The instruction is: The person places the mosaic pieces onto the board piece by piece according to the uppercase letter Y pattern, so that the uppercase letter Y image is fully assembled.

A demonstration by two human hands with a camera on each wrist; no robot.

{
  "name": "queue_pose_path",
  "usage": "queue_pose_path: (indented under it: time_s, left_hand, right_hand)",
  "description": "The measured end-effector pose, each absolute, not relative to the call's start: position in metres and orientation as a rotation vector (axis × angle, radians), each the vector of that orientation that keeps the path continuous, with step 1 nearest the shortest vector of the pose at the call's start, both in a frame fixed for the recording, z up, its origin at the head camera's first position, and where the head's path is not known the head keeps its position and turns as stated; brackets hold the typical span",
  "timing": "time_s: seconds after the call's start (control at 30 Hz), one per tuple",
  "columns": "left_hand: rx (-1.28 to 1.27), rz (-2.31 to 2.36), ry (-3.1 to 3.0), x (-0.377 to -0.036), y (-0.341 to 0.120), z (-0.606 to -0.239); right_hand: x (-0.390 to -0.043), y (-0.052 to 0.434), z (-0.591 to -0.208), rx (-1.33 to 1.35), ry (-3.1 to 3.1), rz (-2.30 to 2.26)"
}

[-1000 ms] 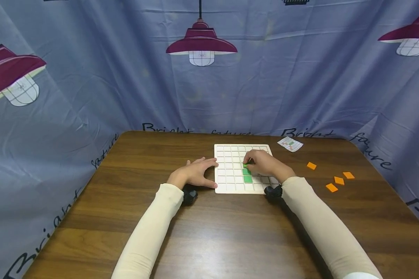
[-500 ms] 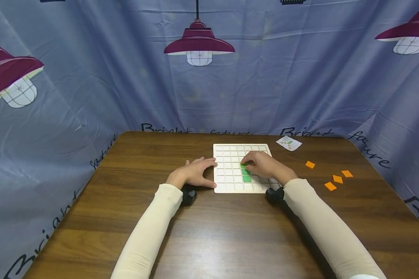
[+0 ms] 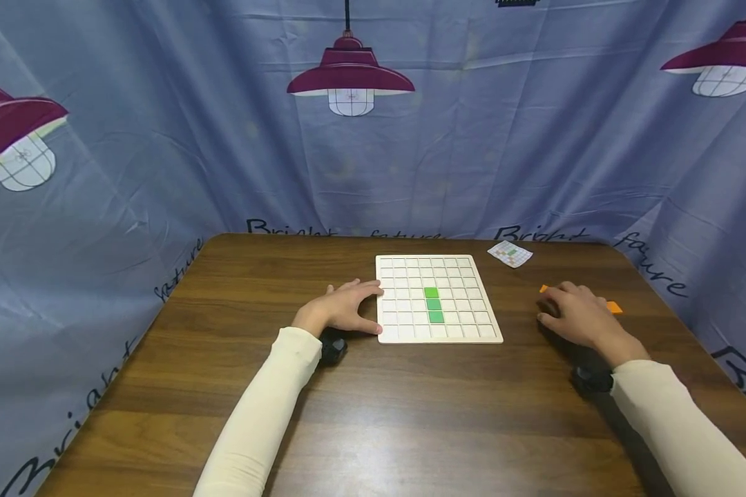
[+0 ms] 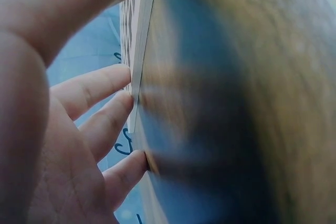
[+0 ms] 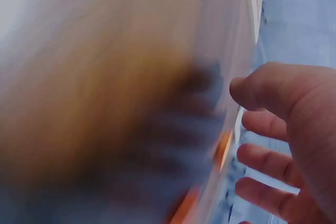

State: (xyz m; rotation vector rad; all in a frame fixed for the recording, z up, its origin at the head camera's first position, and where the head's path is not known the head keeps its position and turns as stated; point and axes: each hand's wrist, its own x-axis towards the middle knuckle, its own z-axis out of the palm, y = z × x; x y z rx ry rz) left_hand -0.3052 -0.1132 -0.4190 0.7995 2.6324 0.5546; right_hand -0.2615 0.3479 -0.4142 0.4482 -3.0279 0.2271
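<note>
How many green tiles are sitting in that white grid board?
3. The green tiles fill three adjoining cells in one column near the middle of the grid board. Nothing covers the board.

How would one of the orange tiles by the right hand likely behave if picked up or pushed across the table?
The orange tile looks thin, flat and straight-edged, so it is probably stiff and light. Lying flush on the smooth wooden table, it would likely slide rather than roll or tip. Its low edge may make it fiddly for the right hand to pinch.
</note>
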Motion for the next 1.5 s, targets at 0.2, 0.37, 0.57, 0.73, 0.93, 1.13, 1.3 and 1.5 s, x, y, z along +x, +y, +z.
queue_pose_path:
  time_s: [0.2, 0.37, 0.57, 0.73, 0.93, 1.13, 1.3, 1.5]
  left_hand:
    - [0.802, 0.566, 2.642, -0.305, -0.115, -0.417]
    - [0.804, 0.554, 2.642, -0.305, -0.114, -0.417]
    - [0.807, 0.556, 2.631, -0.305, -0.113, -0.419]
    - [0.807, 0.550, 2.625, -0.305, -0.112, -0.418]
    - [0.800, 0.552, 2.630, -0.305, -0.113, -0.417]
    - [0.806, 0.546, 2.635, -0.305, -0.113, -0.418]
    - [0.801, 0.547, 2.636, -0.305, -0.113, -0.419]
    - [0.795, 0.540, 2.637, -0.305, -0.113, -0.418]
  right_hand:
    - [-0.234, 0.381, -0.419, 0.420, -3.020, 0.200]
    - [-0.223, 0.389, -0.424, 0.509, -2.986, 0.283]
    - [-0.221, 0.390, -0.428, 0.533, -2.964, 0.334]
    - [-0.232, 0.373, -0.420, 0.535, -2.966, 0.375]
    - [-0.260, 0.321, -0.402, 0.680, -2.851, 0.429]
    - [-0.299, 0.255, -0.390, 0.892, -2.813, 0.502]
    - [-0.332, 0.203, -0.388, 1.029, -2.865, 0.557]
    - [-0.363, 0.158, -0.398, 1.071, -2.928, 0.568]
